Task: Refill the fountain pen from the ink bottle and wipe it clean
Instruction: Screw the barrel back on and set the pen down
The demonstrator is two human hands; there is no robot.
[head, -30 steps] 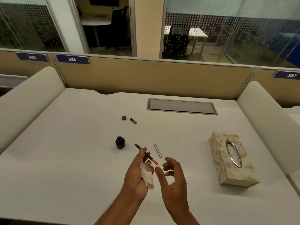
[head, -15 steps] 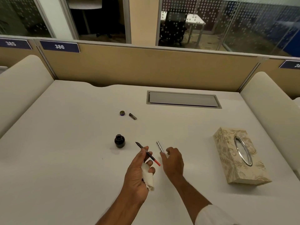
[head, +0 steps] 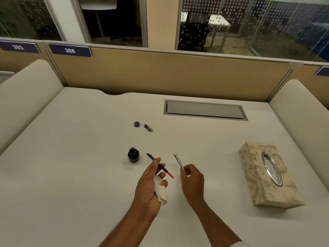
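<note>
Gripping the silver barrel point(head: 179, 160) right-handed point(head: 192, 180), align it squarely with the pen section point(head: 159, 165) pinched in left fingers point(head: 156, 163).

Two hands point(head: 149, 186) point(head: 192, 182), one ink bottle point(head: 133, 155)

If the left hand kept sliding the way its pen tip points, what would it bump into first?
Probably the open ink bottle. The left hand holds the pen section with its nib aimed up-left, just beside the bottle's mouth; height is unclear, so it might pass narrowly by.
</note>
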